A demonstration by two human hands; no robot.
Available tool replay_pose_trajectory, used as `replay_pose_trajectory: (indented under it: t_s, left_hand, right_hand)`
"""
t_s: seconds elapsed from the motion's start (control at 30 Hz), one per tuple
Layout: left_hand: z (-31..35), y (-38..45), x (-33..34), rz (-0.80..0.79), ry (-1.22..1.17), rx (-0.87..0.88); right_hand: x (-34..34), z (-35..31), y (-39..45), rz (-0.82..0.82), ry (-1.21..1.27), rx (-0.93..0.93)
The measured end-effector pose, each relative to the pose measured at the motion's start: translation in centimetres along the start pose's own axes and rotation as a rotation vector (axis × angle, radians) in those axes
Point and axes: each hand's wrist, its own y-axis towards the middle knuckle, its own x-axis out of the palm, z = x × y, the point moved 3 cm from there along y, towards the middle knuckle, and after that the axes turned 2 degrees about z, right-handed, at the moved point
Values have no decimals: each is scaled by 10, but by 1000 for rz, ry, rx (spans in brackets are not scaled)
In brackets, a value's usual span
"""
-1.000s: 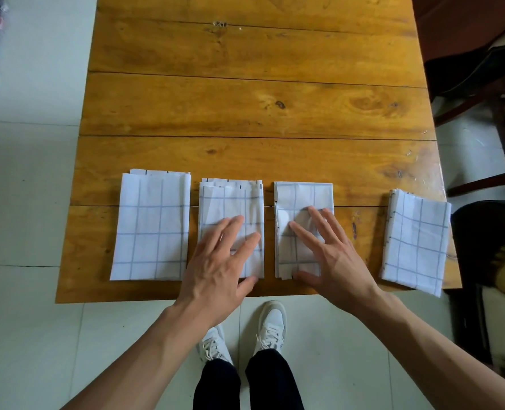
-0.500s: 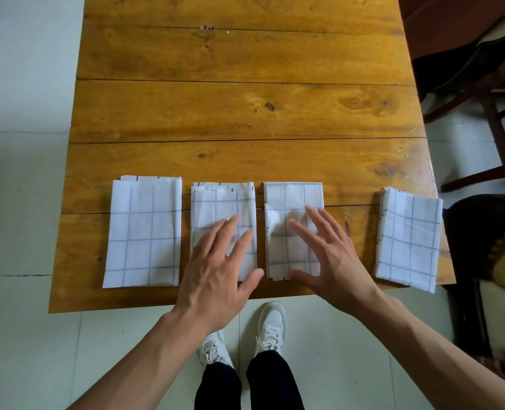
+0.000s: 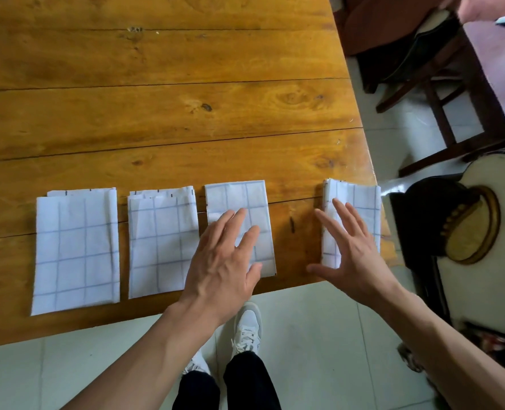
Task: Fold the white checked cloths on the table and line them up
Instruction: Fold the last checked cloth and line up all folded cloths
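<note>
Four folded white checked cloths lie in a row along the near edge of the wooden tabletop (image 3: 168,119). First cloth (image 3: 76,250) and second cloth (image 3: 159,244) sit close together at the left. Left hand (image 3: 224,261) lies over the third cloth (image 3: 239,202), fingers spread, flat. Right hand (image 3: 352,255) over the fourth cloth (image 3: 360,199) at the tabletop's right edge, fingers spread, nothing pinched. Wide gap between third and fourth.

Left hand (image 3: 224,258) has shifted from cloth 2 (image 3: 161,244) onto cloth 3 (image 3: 241,220). Right hand (image 3: 352,255) has shifted from cloth 3 to cloth 4 (image 3: 360,208), fingers spread flat, at the table (image 3: 168,113) corner.
</note>
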Motion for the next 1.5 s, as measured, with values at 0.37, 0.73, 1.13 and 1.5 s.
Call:
replay_pose_trajectory:
  t_s: [0.37,0.73,1.13,1.5]
  left_hand:
    - [17,14,20,-104,49,-53]
    - [17,12,20,-86,45,-59]
    - [16,11,20,-94,35,-68]
    - [20,14,22,-42,11,-137]
  right_hand:
    - [-1,31,-8,-77,-71,142]
    - [3,27,8,-74,-43,10]
    - [17,4,22,-88,-107,-145]
    - [18,3,18,-56,-62,-207]
